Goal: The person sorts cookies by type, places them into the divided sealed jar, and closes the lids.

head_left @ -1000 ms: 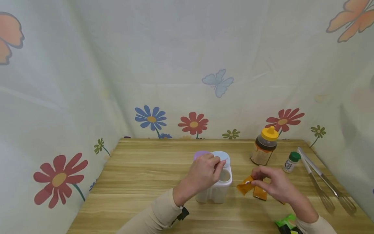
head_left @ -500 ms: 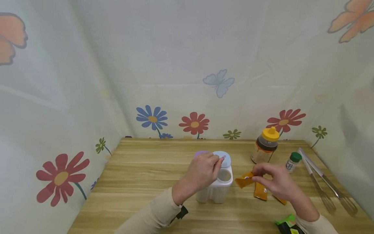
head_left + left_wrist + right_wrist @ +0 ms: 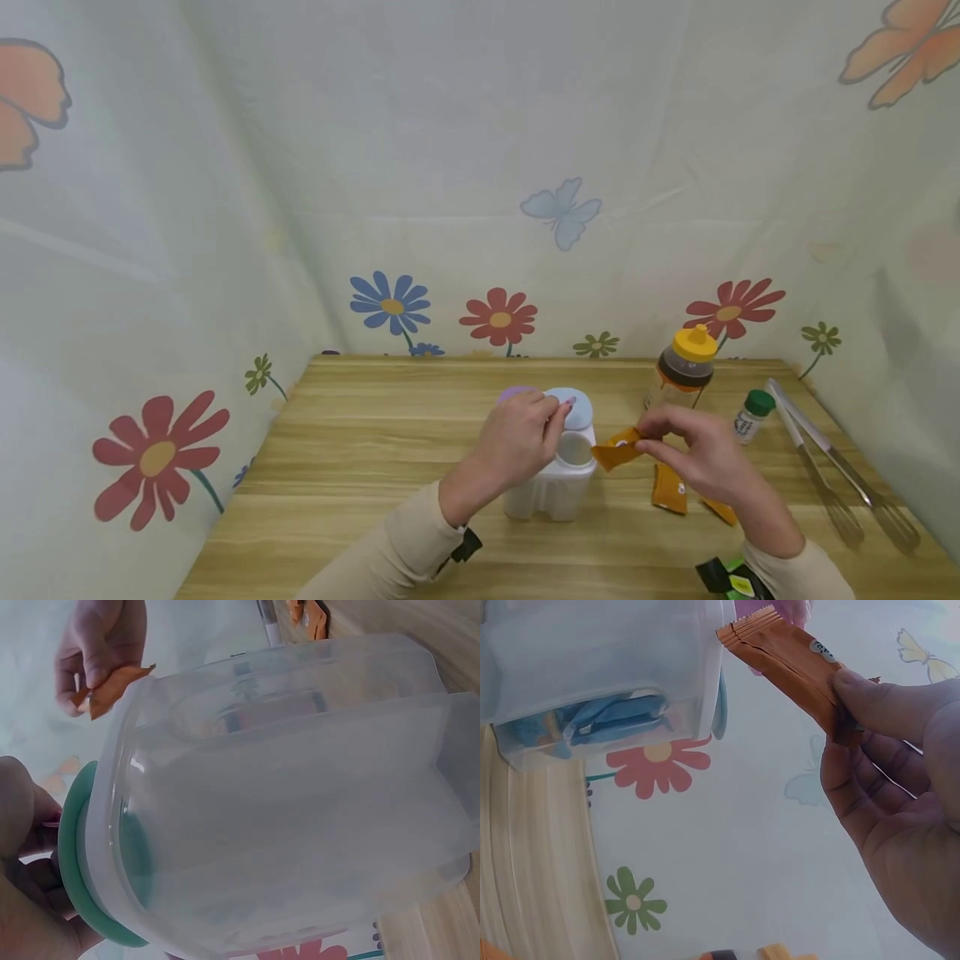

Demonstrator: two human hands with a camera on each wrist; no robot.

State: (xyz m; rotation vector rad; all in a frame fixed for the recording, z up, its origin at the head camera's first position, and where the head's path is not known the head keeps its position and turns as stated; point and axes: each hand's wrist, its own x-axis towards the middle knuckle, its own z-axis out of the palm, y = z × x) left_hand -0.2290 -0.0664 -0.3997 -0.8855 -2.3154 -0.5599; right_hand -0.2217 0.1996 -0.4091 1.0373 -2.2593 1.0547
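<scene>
Head cam: right hand (image 3: pixel 693 450) has an orange packet (image 3: pixel 617 451) pinched, thumb against fingers, around 3 o'clock from the uncovered mouth of the clear container (image 3: pixel 551 496). Left hand (image 3: pixel 513 440) is curled above it, no clue if it's gripping anything.

Left wrist: packet's near 10 o'clock, green lid (image 3: pixel 69 855) roughly 9.

Right wrist: packet's free end points about 10:30, right by the container's rim.

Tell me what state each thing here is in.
Right hand: pinching orange packet
Orange packet: raised, slanting
Left hand: fingers curled, grip unclear
Container: upright, one compartment open
Blue lid: shut
Green lid: shut
Purple lid: partly hidden, unclear
Jar: upright, yellow cap on
Small bottle: upright, green cap on
Tongs: lying, spread
Other orange packets: lying
</scene>
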